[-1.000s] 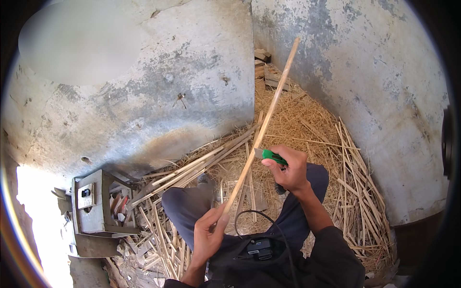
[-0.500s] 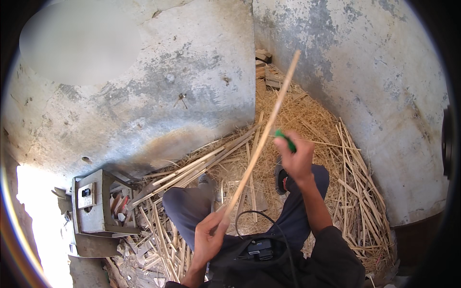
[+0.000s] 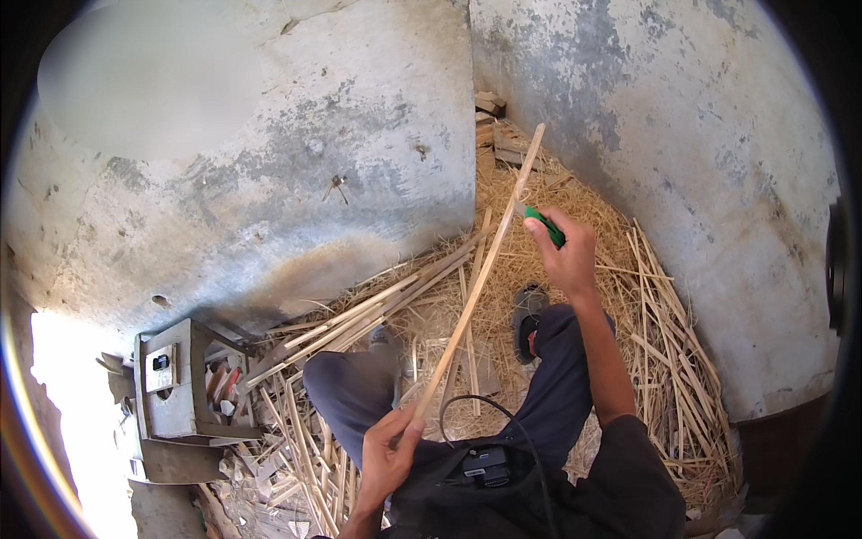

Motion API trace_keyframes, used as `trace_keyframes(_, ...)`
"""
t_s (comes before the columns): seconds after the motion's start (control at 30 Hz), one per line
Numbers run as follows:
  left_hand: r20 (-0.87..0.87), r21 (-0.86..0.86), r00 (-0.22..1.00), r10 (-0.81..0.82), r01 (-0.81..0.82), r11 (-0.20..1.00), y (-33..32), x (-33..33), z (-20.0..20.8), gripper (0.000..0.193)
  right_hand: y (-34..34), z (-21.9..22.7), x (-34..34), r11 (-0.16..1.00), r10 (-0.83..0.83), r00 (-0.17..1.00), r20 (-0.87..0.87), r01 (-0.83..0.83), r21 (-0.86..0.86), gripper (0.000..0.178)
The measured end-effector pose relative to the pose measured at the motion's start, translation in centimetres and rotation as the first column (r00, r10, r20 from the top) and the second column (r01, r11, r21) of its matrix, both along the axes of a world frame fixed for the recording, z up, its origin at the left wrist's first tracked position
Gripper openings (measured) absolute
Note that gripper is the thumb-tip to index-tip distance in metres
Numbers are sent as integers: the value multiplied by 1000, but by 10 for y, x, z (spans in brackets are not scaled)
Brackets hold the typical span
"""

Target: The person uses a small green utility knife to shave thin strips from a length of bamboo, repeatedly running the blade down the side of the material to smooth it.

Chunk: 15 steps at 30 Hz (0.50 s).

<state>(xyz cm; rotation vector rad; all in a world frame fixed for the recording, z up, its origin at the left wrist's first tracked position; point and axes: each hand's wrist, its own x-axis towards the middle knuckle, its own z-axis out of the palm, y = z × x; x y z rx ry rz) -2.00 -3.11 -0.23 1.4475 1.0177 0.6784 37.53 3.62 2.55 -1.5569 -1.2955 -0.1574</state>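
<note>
My left hand (image 3: 386,456) is closed on the lower end of a long, pale wooden strip (image 3: 479,286), which slants up and away to the right. In my right hand (image 3: 571,256) is a green-handled utility knife (image 3: 548,230), gripped with the fingers wrapped round it. The knife's blade meets the right side of the strip, in its upper part. A thin curl of shaving stands at the strip just above the blade.
Shavings (image 3: 575,211) cover the floor ahead, between my feet and the walls. Bundled wooden strips (image 3: 673,386) lie along the right wall, with more sticks (image 3: 377,310) at the left. A worn wooden stool (image 3: 175,377) lies far left. A black cable (image 3: 525,422) loops over my lap.
My right hand has moved the knife up and farther along the strip, and a shaving curl now shows there. The strip's far end has dropped a little toward me and left.
</note>
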Motion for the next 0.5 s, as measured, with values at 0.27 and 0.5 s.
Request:
trace_keyframes(0.27,-66,15,998,-16,17,1000,-4,-8,-3,32,24,4,45,996,-82,996,23,83,-16,37)
trace_keyframes(0.5,-61,-70,996,-68,64,995,-9,-21,-6,32,44,-4,130,919,-371,929,6,368,-146,53)
